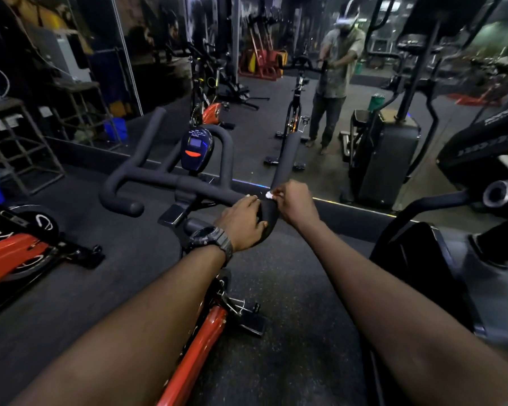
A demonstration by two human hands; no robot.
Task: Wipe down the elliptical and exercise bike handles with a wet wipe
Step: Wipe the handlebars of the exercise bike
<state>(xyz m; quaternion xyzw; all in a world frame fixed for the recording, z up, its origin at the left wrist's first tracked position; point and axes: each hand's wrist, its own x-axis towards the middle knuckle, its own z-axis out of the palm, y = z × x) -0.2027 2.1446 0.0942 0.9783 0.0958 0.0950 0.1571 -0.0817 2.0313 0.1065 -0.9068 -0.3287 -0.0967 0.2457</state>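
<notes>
Seen from above, two bare forearms reach forward over an exercise bike with an orange frame (200,341) to its black padded handlebar (170,180). The left hand (242,222), a dark watch (210,240) on its wrist, wraps around the bend where the crossbar turns up into the right horn (289,153), fingers curled close together over the padding. The right hand (295,200) sits just beside it on the far side of the same bend, fingers bunched and pinching a small white wet wipe (269,195) against the padding; only a scrap of the wipe shows between thumb and fingers. The left horn (151,130) and its curled end stand free, well apart from both hands, and a small blue console (196,149) sits between the horns. Dark rubber floor (291,332) lies open below the arms on both sides of the frame. Another orange bike (15,256) stands at the left edge, and the black elliptical (487,177) crowds the right edge. Just beyond the handlebar a wall mirror (320,112) meets the floor, reflecting the person and the bike.
</notes>
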